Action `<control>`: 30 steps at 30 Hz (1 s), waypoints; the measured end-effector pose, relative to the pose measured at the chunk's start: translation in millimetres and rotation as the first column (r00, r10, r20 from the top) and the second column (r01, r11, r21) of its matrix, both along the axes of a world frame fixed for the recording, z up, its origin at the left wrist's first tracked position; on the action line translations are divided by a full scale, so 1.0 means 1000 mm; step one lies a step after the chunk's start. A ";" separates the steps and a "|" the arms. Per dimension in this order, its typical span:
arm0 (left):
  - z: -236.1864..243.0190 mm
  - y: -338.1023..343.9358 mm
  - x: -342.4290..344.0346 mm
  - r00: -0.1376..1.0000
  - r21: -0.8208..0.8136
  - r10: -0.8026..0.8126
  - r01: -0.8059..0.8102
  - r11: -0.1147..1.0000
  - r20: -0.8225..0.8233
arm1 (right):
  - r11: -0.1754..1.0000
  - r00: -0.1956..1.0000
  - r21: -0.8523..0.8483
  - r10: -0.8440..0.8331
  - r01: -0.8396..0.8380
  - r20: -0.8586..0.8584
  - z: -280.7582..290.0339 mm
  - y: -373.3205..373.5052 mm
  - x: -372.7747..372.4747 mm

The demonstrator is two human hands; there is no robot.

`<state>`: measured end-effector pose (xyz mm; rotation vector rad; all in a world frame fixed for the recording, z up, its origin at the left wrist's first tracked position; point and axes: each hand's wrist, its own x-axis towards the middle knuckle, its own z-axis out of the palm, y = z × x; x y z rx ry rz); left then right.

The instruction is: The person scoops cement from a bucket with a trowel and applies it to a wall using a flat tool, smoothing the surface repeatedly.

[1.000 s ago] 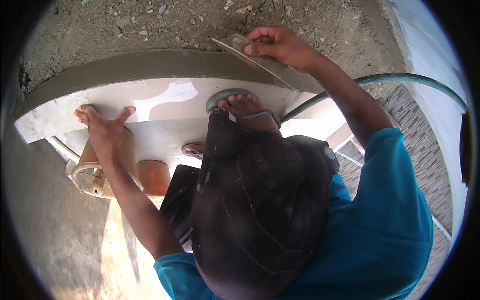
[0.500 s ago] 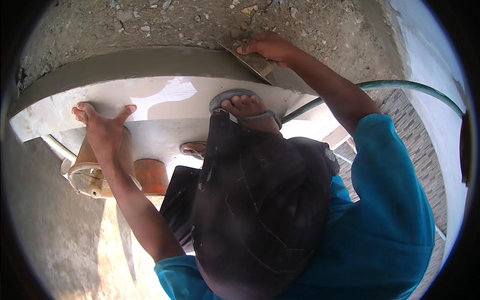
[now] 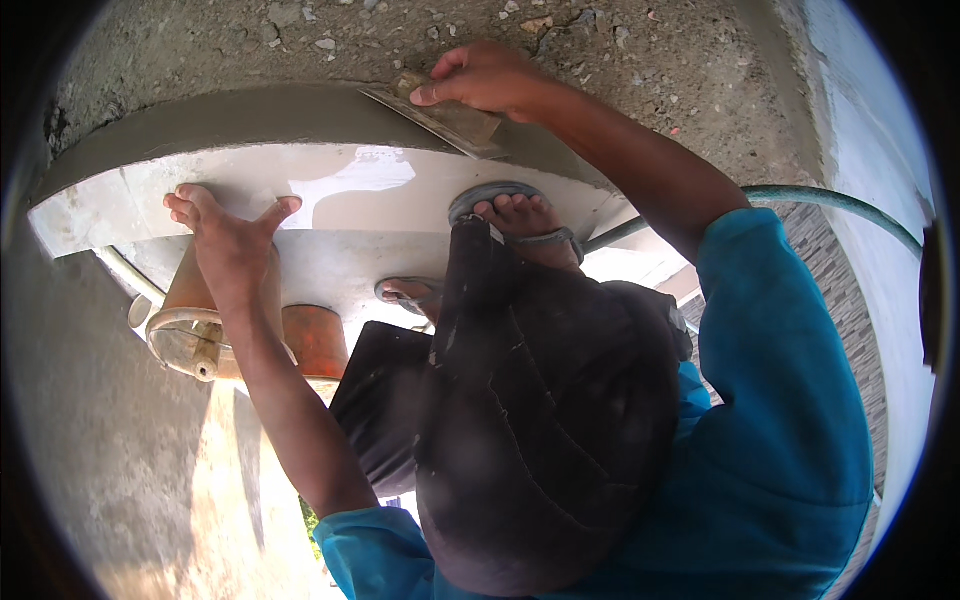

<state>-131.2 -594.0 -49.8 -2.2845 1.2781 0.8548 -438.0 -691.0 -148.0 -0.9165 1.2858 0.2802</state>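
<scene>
My right hand (image 3: 472,80) grips a flat metal trowel (image 3: 470,128), tilted over the smooth grey mortar band (image 3: 280,115) along the back of a curved white ledge (image 3: 120,198). My left hand (image 3: 228,245) is braced on the ledge at the left, thumb and fingers spread, holding nothing. My right foot (image 3: 514,225), in a grey sandal, stands on the ledge between my hands. Below my left hand is a tan bucket (image 3: 185,290) with a handle, beside an orange-red bucket (image 3: 312,340).
Rough gravelly ground (image 3: 640,90) lies beyond the mortar band. A green hose (image 3: 820,193) curves from the ledge to the white wall (image 3: 880,130) on the right. A pale pipe (image 3: 130,275) runs under the ledge's left end. My other sandalled foot (image 3: 400,295) is lower down.
My right hand has moved left along the mortar band with the trowel, rising slightly. My left hand stays spread on the ledge, shifted a little in the picture along with the whole view.
</scene>
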 end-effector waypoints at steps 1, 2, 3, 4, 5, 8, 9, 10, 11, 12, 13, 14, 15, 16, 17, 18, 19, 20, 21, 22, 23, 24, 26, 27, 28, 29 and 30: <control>0.000 0.000 0.000 1.000 -0.005 0.011 -0.011 1.000 -0.007 | 1.000 1.000 -0.003 0.010 -0.010 0.020 0.004 -0.003 0.009; 0.000 0.000 0.001 1.000 0.000 -0.002 0.002 1.000 0.004 | 1.000 1.000 0.003 0.021 -0.021 0.009 0.009 -0.005 0.018; 0.000 -0.001 0.001 1.000 0.003 -0.005 0.005 1.000 0.008 | 1.000 0.995 0.003 0.028 -0.028 0.098 0.014 -0.007 0.026; 0.000 0.000 0.000 1.000 -0.004 -0.001 0.001 1.000 0.003 | 0.999 0.987 0.013 0.037 -0.039 0.156 0.019 -0.010 0.031; 0.000 0.000 0.000 1.000 0.002 -0.010 0.010 1.000 0.010 | 0.999 0.968 0.023 0.035 -0.042 0.250 0.023 -0.014 0.032; 0.001 0.000 -0.002 1.000 0.001 -0.017 0.017 1.000 0.011 | 0.993 0.918 0.101 -0.098 0.064 0.384 0.025 -0.023 0.013; 0.001 -0.001 -0.003 1.000 0.001 -0.017 0.017 1.000 0.021 | 0.993 0.953 0.108 -0.081 0.052 0.291 0.023 -0.026 0.000; 0.001 -0.001 -0.003 0.999 -0.001 -0.016 0.016 1.000 0.031 | 0.993 0.958 0.106 -0.073 0.045 0.277 0.019 -0.031 -0.015; 0.001 -0.001 -0.004 1.000 -0.004 -0.015 0.015 1.000 0.028 | 0.994 0.968 0.096 -0.066 0.044 0.243 0.013 -0.032 -0.027; 0.002 -0.002 -0.004 1.000 -0.008 -0.013 0.013 1.000 0.024 | 0.998 0.968 0.070 -0.015 -0.003 0.250 0.008 -0.028 -0.036; 0.002 -0.002 -0.005 1.000 -0.016 -0.008 0.009 1.000 0.023 | 0.998 0.973 0.039 0.036 -0.046 0.230 0.003 -0.023 -0.043; 0.002 -0.001 -0.005 1.000 -0.019 -0.007 0.007 1.000 0.018 | 0.993 0.985 0.039 0.107 -0.114 0.135 0.001 -0.017 -0.047; 0.002 -0.001 -0.006 1.000 -0.023 -0.003 0.003 1.000 0.016 | 0.988 0.980 0.011 0.151 -0.154 0.127 0.001 -0.009 -0.048; 0.003 0.000 -0.007 1.000 -0.024 -0.001 0.001 1.000 0.015 | 0.994 0.976 -0.023 0.106 -0.103 0.192 0.003 -0.002 -0.047; 0.003 0.000 -0.006 1.000 -0.019 -0.014 0.014 1.000 0.018 | 0.996 0.977 -0.019 0.093 -0.091 0.193 0.009 0.004 -0.044; 0.002 0.000 -0.006 0.999 -0.017 -0.026 0.026 1.000 0.024 | 0.996 0.986 0.008 0.091 -0.094 0.142 0.017 0.008 -0.041; 0.001 -0.001 -0.005 0.999 -0.028 -0.033 0.034 0.999 0.023 | 0.994 0.966 0.009 0.103 -0.108 0.237 0.028 0.010 -0.039; 0.001 -0.001 -0.004 0.999 -0.005 -0.031 0.032 0.999 0.028 | 0.990 0.953 0.034 0.124 -0.139 0.276 0.040 0.011 -0.040; 0.001 0.000 -0.003 0.999 0.006 -0.026 0.026 1.000 0.024 | 0.991 0.919 0.024 0.113 -0.132 0.379 0.052 0.010 -0.042; 0.000 0.000 -0.002 1.000 0.014 -0.021 0.021 1.000 0.023 | 0.993 0.947 0.077 0.064 -0.092 0.315 0.062 0.008 -0.046; -0.001 0.000 -0.002 0.999 0.010 -0.029 0.029 1.000 0.020 | 0.995 0.948 0.098 -0.015 -0.017 0.318 0.070 0.006 -0.052; -0.001 0.001 -0.001 0.999 0.007 -0.034 0.034 0.999 0.023 | 0.992 0.911 0.102 -0.113 0.079 0.397 0.074 0.004 -0.059; -0.001 0.002 0.000 0.999 -0.005 -0.040 0.040 0.999 0.027 | 0.978 0.983 0.116 -0.178 0.172 0.044 0.074 -0.004 -0.084; -0.001 0.002 0.000 0.999 -0.017 -0.046 0.047 0.999 0.024 | 0.968 0.970 0.091 -0.224 0.233 -0.098 0.071 -0.003 -0.096; -0.002 0.002 0.001 0.999 -0.020 -0.041 0.042 0.999 0.022 | 0.963 0.963 0.150 -0.193 0.222 -0.187 0.067 0.000 -0.107; -0.002 0.002 0.000 0.999 -0.022 -0.043 0.043 0.999 0.021 | 0.957 0.948 0.195 -0.157 0.215 -0.276 0.062 0.005 -0.117; -0.002 0.002 0.000 0.999 -0.015 -0.031 0.031 0.999 0.020 | 0.950 0.901 0.244 -0.077 0.196 -0.426 0.056 0.011 -0.125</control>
